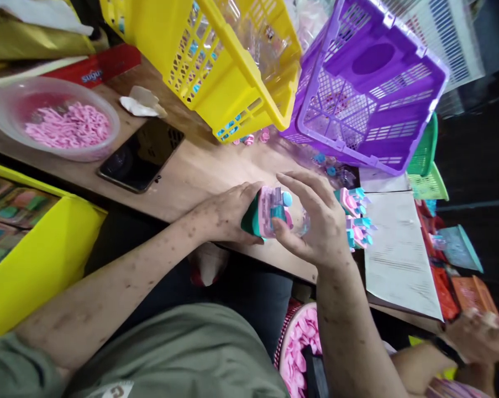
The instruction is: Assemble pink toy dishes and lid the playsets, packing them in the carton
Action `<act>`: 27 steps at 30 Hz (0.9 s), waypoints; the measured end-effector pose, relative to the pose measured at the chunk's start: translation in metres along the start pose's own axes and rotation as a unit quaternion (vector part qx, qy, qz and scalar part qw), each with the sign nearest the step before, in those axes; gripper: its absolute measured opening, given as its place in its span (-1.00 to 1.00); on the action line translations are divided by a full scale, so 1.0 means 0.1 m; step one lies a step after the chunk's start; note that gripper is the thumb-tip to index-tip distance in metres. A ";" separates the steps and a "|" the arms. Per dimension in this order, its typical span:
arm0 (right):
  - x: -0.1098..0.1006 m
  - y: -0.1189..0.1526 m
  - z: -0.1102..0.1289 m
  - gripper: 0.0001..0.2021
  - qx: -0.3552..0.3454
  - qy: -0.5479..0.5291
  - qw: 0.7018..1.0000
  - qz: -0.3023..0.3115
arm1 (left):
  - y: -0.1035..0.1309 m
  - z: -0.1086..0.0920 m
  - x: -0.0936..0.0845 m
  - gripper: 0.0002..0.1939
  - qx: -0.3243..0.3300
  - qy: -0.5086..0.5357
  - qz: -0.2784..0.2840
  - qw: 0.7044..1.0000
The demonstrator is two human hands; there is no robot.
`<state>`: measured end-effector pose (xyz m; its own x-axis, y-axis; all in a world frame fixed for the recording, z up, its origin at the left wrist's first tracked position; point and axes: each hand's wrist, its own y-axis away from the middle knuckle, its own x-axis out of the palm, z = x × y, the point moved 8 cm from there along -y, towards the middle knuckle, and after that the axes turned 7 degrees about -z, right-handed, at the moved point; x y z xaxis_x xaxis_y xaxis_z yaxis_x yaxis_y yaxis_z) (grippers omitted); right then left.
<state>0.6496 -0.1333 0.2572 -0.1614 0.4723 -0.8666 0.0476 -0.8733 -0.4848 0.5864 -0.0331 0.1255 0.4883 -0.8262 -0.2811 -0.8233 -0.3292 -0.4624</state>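
Observation:
My left hand [228,214] is wrapped round a small plastic toy [266,213] with a teal base and a pink top with blue and lilac parts. It holds the toy on its side above the front part of the wooden table. My right hand [315,215] arches over the toy's top end, thumb and fingers apart. The right thumb tip touches or nearly touches the blue part. Something clear shows between thumb and fingers, too blurred to name. Just beyond the right hand stand similar pink and blue toys [359,232], partly hidden by it.
A yellow basket [216,72] and a purple basket [365,83] stand at the back. To the left are a bowl of pink pieces [67,127], a phone [143,155] and a yellow box [46,249]. A tub of pink pieces [299,348] is below; another person's hand [479,334] is at right.

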 end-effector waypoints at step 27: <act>0.05 0.00 -0.13 -0.49 0.089 -0.006 0.996 0.019 | 0.02 0.02 0.00 0.06 -0.047 -0.054 -0.004 0.997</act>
<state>0.6616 -0.1292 0.2517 -0.1742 0.4384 -0.8818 -0.1211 -0.8982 -0.4226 0.5853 -0.0326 0.1226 0.5192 -0.7708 -0.3692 -0.8403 -0.3816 -0.3850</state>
